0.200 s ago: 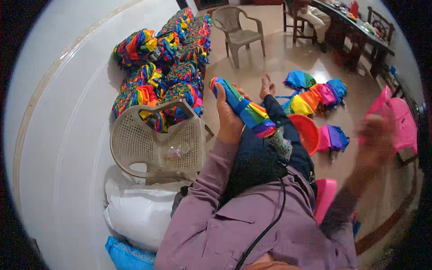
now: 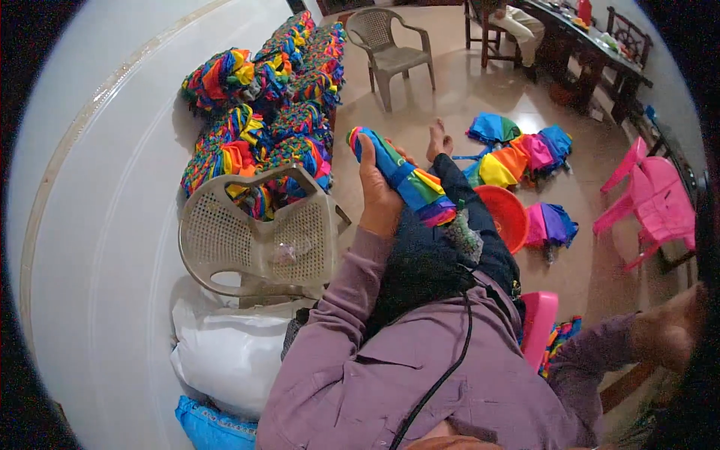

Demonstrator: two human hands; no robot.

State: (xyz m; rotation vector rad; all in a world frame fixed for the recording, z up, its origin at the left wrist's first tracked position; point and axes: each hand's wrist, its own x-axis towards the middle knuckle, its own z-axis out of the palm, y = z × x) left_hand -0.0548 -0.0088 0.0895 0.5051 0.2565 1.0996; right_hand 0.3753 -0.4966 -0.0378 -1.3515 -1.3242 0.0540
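Observation:
My left hand (image 2: 381, 196) is wrapped round a rolled rainbow-striped folding umbrella (image 2: 405, 180), held at a slant above my lap with a blue band about its middle. The thumb lies along its near side; the other fingers are mostly hidden behind it. Just below the umbrella's ruffled end, a clear, speckled bundle (image 2: 466, 238) rests on my thigh. Out at the right rim is my right hand (image 2: 669, 330), away from the umbrella and blurred, so its fingers cannot be made out.
Stacked rainbow bundles (image 2: 262, 120) line the wall, behind a tan plastic chair (image 2: 206, 225). White sacks (image 2: 225, 356) lie at my left. Beyond my leg are a red basin (image 2: 506, 217), loose rainbow umbrellas (image 2: 499, 165) and a pink chair (image 2: 664, 199). A person sits by the far table.
My right hand has swung down and outward to the right rim, uncovering the pink chair. The left hand still holds the umbrella in nearly the same place.

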